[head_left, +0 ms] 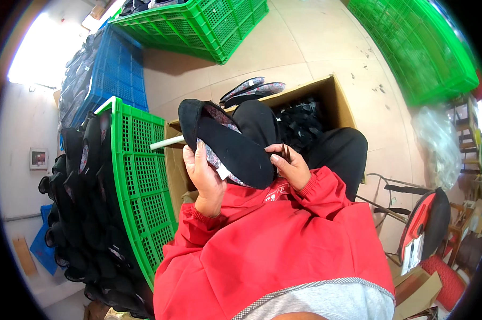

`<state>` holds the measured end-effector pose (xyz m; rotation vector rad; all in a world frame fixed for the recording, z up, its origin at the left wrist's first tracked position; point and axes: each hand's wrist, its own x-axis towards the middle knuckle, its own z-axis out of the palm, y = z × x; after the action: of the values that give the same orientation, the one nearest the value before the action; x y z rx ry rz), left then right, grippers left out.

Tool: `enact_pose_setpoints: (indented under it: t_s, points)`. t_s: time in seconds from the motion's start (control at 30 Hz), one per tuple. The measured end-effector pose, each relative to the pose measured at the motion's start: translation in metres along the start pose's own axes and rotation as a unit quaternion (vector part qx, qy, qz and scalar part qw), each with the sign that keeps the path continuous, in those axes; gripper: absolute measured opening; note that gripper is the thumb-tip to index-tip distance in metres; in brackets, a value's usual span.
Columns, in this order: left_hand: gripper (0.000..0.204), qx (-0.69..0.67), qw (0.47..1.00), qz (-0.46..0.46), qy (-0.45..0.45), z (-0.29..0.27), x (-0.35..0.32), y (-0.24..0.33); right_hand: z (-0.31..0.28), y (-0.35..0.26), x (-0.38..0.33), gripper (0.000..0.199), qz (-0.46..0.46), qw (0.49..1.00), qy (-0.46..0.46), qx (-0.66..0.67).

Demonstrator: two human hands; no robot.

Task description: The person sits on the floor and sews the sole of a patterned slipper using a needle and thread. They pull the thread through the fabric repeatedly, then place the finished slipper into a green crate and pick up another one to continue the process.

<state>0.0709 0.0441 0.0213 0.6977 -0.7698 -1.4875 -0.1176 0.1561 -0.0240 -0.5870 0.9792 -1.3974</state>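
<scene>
Head view, fisheye, looking down over a red jacket [273, 250].

At centre: black cloth shoe [225, 143], sole side up, toe toward 11 o'clock, heel toward 4 o'clock, patterned lining showing along the edge. Held above the lap, just over the near edge of a cardboard box [339, 101].

Left hand [202, 176] wrapped around the shoe's side from 7 o'clock, fingers curled over the edge, also holding a white stick-like tool [167, 142] pointing toward 9 o'clock; whether that tool sits inside the grip or merely behind it, hard to tell. Right hand [290, 166] at the heel end, 4 o'clock, fingertips pinching the rim of the shoe.

Handling, as a judgement: light, soft and floppy in the upper, somewhat stiffer along the sole; cloth surface likely not slippery, nothing fragile. Best taken by the sole edge at mid-length, with a second pinch at the heel to stop sagging.

Containers: cardboard box at 1 o'clock, holding dark stuff, probably more shoe parts. Green lattice crate [139, 176] at 9 o'clock, with stacked black shoes [86, 213] beside it. Blue crate [118, 69] at 10 o'clock, likewise lined with dark shoes. Two more green crates at 12 [209, 26] and 2 o'clock [417, 48]. Pair of patterned shoes [251, 89] on the floor at 12 o'clock.
</scene>
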Motion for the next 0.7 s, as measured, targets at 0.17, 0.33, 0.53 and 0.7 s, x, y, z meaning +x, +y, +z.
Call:
enact_pose_setpoints:
  t_s: [0.17, 0.33, 0.53, 0.7]
  points:
    - [0.019, 0.102, 0.994, -0.008, -0.036, -0.017, -0.013, -0.02, 0.003, 0.002, 0.002, 0.047, -0.002, 0.998, 0.033, 0.059]
    - [0.038, 0.373, 0.912, 0.146, 0.091, -0.02, -0.014, -0.024, -0.005, 0.0, -0.006, 0.053, 0.005, 0.998, 0.053, 0.036]
    - [0.026, 0.594, 0.662, 0.324, -0.324, 0.035, 0.006, 0.013, -0.01, 0.009, -0.004, 0.05, -0.007, 0.998, 0.056, 0.002]
    - [0.023, 0.588, 0.649, 0.267, -0.401, 0.045, 0.016, -0.01, -0.007, 0.01, -0.006, 0.049, -0.021, 0.998, 0.061, 0.029]
